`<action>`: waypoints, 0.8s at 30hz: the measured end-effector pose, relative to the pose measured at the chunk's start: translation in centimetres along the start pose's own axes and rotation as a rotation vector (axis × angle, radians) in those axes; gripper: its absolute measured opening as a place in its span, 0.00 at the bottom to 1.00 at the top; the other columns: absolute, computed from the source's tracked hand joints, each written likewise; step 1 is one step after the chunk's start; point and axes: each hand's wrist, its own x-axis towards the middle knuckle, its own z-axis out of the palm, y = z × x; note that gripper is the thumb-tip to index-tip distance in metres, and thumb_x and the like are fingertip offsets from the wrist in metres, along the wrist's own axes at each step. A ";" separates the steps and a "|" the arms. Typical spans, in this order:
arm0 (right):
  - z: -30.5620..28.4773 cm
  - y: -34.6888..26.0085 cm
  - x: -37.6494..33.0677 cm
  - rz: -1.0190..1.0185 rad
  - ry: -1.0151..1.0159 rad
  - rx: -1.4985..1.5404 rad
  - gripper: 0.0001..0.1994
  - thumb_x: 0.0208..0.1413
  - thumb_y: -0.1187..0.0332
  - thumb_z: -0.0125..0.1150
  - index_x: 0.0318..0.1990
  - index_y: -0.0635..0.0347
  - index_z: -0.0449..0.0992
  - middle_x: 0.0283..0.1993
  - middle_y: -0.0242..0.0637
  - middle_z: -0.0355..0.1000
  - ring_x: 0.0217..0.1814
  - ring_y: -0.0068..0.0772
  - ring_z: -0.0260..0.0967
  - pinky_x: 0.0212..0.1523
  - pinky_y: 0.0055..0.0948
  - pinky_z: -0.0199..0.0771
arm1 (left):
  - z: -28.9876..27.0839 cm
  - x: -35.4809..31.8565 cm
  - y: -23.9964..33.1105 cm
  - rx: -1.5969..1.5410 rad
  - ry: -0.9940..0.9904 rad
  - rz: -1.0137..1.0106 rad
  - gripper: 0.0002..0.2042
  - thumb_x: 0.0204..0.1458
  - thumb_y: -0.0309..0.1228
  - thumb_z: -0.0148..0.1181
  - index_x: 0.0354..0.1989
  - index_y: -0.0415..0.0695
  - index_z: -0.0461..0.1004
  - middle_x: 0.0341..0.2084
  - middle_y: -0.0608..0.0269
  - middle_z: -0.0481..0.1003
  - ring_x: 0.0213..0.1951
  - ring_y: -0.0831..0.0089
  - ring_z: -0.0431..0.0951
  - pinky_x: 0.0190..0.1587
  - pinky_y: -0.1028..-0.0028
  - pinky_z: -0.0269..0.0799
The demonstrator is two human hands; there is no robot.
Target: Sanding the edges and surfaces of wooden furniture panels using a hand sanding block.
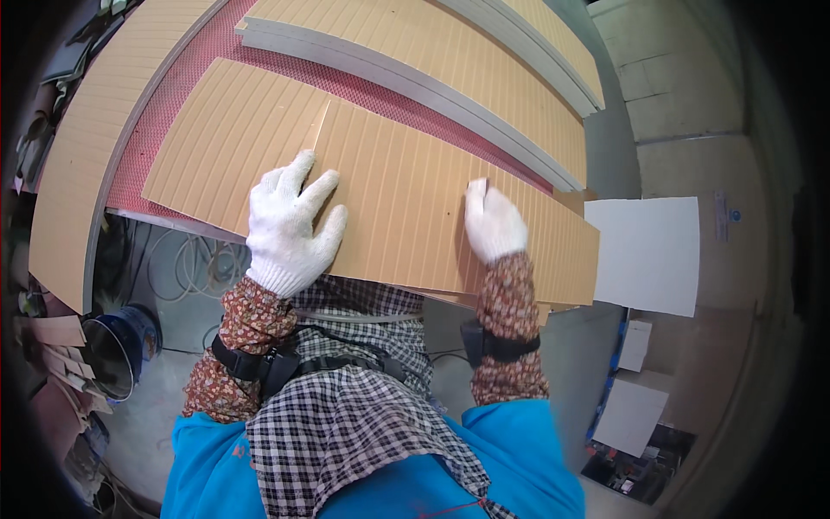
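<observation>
A long tan board (393,199) with parallel grooves lies across the bench in front of me. My left hand (292,223), in a white knit glove, rests on it with the fingers spread. Just beyond those fingertips, a pale line (321,128) runs across the board from its far edge. Over the board's right half, my right hand (495,222) is gloved too, its fingers curled together. A small dark bit shows at its fingertips, too little to name.
More grooved boards (432,60) with grey edges lie beyond, over a red mesh-like surface (143,169). Another long board (78,164) stretches along the left. A white panel (648,251) stands off the right end. A blue bucket (125,350) and coiled hose (199,268) are on the floor.
</observation>
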 end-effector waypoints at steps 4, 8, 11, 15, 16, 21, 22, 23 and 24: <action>2.0 1.3 -7.4 -0.049 0.052 0.013 0.27 0.75 0.49 0.38 0.41 0.61 0.79 0.36 0.60 0.80 0.39 0.66 0.80 0.42 0.59 0.79 | 0.0 -0.2 -0.3 -0.017 0.009 -0.006 0.19 0.51 0.31 0.69 0.52 0.39 0.82 0.60 0.41 0.74 0.60 0.45 0.73 0.65 0.52 0.68; 2.4 0.7 -13.5 0.009 0.007 0.050 0.24 0.75 0.51 0.41 0.43 0.61 0.78 0.33 0.57 0.80 0.35 0.65 0.79 0.38 0.58 0.79 | 0.2 -0.1 -0.5 -0.001 0.011 0.011 0.19 0.51 0.32 0.69 0.52 0.39 0.82 0.60 0.41 0.74 0.59 0.46 0.74 0.64 0.53 0.68; 3.1 0.1 -15.5 0.028 0.047 0.116 0.21 0.74 0.52 0.47 0.41 0.61 0.78 0.25 0.56 0.78 0.30 0.63 0.79 0.35 0.58 0.79 | 0.2 -0.1 -0.4 0.002 0.009 0.014 0.20 0.52 0.32 0.69 0.53 0.39 0.82 0.60 0.41 0.74 0.59 0.46 0.74 0.64 0.53 0.68; 3.4 0.3 -16.1 0.060 0.032 0.067 0.22 0.74 0.52 0.48 0.39 0.63 0.78 0.23 0.56 0.76 0.29 0.62 0.79 0.35 0.57 0.79 | 0.3 0.0 -0.4 0.005 -0.004 0.008 0.20 0.52 0.32 0.68 0.53 0.39 0.82 0.60 0.41 0.74 0.60 0.46 0.73 0.65 0.52 0.67; 3.4 0.3 -16.2 0.054 0.036 0.050 0.22 0.74 0.52 0.48 0.39 0.64 0.78 0.22 0.56 0.76 0.28 0.61 0.79 0.34 0.56 0.79 | 0.3 0.0 -0.4 0.004 -0.007 0.009 0.20 0.52 0.32 0.68 0.53 0.39 0.82 0.60 0.41 0.74 0.60 0.46 0.73 0.65 0.52 0.67; 2.9 0.5 -14.8 0.026 0.023 0.033 0.20 0.73 0.54 0.49 0.41 0.62 0.78 0.23 0.53 0.77 0.28 0.58 0.79 0.30 0.54 0.79 | 0.2 0.0 -0.2 -0.001 -0.014 -0.003 0.20 0.51 0.31 0.69 0.53 0.39 0.82 0.62 0.42 0.73 0.60 0.46 0.73 0.65 0.53 0.67; 2.8 0.5 -13.8 -0.037 0.026 0.018 0.18 0.73 0.55 0.49 0.43 0.62 0.77 0.25 0.52 0.77 0.28 0.58 0.79 0.30 0.54 0.78 | 0.1 -0.1 -0.2 -0.004 -0.020 -0.002 0.20 0.51 0.31 0.69 0.53 0.39 0.82 0.62 0.42 0.73 0.60 0.46 0.73 0.65 0.53 0.67; 2.7 0.6 -12.7 -0.101 0.028 0.004 0.17 0.73 0.56 0.48 0.44 0.61 0.77 0.27 0.51 0.77 0.29 0.57 0.79 0.30 0.54 0.78 | 0.1 -0.1 -0.2 0.007 -0.021 -0.004 0.20 0.51 0.30 0.69 0.53 0.40 0.82 0.62 0.42 0.73 0.61 0.46 0.73 0.65 0.53 0.67; 2.6 0.5 -11.4 -0.098 0.025 0.005 0.17 0.73 0.56 0.48 0.44 0.61 0.77 0.27 0.51 0.77 0.29 0.57 0.79 0.30 0.54 0.78 | 0.1 -0.1 -0.2 0.020 -0.020 -0.007 0.20 0.51 0.30 0.69 0.53 0.40 0.82 0.63 0.42 0.73 0.61 0.46 0.73 0.65 0.53 0.66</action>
